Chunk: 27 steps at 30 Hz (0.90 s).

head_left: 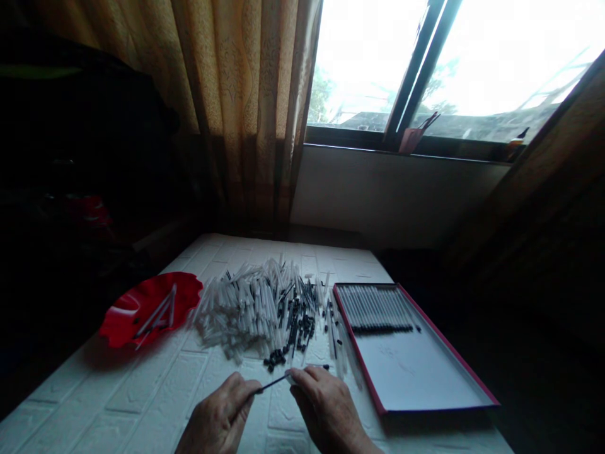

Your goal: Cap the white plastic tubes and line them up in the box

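Observation:
Close to the table's near edge, my left hand (222,413) pinches one end of a thin dark pen refill (274,383). The refill's other end meets my right hand (326,403), whose fingers close around a pale, clear pen barrel (290,377), mostly hidden by them. Whether the refill's tip is inside the barrel I cannot tell. Just beyond my hands lies a small cluster of black pen plugs (275,359). Behind it spreads a big heap of clear pen barrels (246,309), with black refills and caps (297,321) along its right side.
At right, a shallow red-edged box (401,378) holds a row of pens (378,306) with black ends. A red scalloped plate (118,315) at left carries a few clear barrels. Loose pen parts (338,343) lie beside the box. Curtain and window stand behind the table.

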Motion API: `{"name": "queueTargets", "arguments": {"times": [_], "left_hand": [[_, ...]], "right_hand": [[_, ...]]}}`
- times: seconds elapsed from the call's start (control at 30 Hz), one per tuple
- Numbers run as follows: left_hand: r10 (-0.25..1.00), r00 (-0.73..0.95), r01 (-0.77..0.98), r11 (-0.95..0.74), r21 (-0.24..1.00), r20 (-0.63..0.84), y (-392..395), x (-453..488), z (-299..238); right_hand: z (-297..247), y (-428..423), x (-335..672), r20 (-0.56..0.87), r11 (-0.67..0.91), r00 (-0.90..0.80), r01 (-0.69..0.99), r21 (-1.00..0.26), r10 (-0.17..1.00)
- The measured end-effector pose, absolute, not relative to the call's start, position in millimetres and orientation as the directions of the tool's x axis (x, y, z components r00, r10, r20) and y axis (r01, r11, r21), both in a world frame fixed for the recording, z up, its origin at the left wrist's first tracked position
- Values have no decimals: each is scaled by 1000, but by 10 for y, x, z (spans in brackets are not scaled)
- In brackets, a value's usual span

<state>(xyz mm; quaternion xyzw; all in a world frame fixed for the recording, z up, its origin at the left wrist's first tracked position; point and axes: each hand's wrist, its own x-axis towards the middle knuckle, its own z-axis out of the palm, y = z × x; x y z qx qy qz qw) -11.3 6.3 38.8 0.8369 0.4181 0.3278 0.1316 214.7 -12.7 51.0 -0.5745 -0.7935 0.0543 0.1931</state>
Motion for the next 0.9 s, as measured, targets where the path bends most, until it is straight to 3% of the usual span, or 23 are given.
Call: {"name": "queueTargets", "arguments": {"times": [0.4,0.77,0.9], "left_hand": [[818,440,608,-575,547,370,73,-241,430],[792,572,709,-609,356,214,115,-218,745],[771,606,667,-627,402,197,94,-93,743]], "right_hand": [[586,-139,2146,203,349,-298,888,-299,933],[657,-114,2158,163,478,-456,868,-137,875],[514,-141,2090,222,499,-462,852,-160,859]]}}
